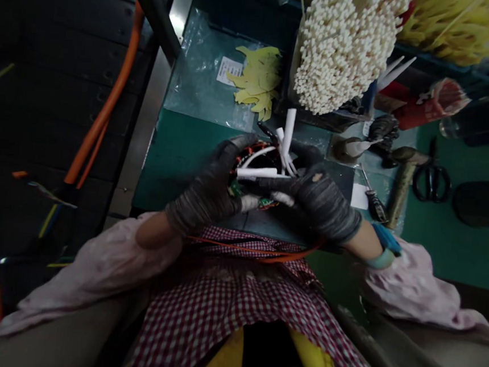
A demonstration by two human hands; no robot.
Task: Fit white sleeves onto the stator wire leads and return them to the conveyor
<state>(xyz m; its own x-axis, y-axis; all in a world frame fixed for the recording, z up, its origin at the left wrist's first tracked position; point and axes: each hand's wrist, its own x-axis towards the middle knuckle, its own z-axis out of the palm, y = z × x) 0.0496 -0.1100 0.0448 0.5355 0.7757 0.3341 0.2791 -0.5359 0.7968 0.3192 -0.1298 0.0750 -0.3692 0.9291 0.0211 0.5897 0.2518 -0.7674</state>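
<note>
The coil (256, 150) sits between the two hands, near the bench edge, in front of the person's body. The two-sided hold appears meant to steady it, leaving its centre and the white sleeves (257, 173) facing up. The left hand (210, 183), gloved, is curled about the coil's left side, thumb to the near rim. The right hand (323, 193), also gloved, is closed round the opposite side; whether its fingers also pinch a sleeve cannot be told. One sleeve lies crosswise between the hands; another stands up from the coil's far side.

Just beyond the grip, yellow slips (257, 79) lie on a clear bag (189, 81). Beyond and slightly right, tubes (346, 49) stand bundled, ends up, presumably for easy reach. Right of the grip are a bottle (354, 147), screwdriver (375, 203), hammer (402, 186) and, farthest of these, scissors (432, 180); all are apart from the hands, likely kept within reach. Well left, past the bench edge, hangs an orange conduit (110, 103).
</note>
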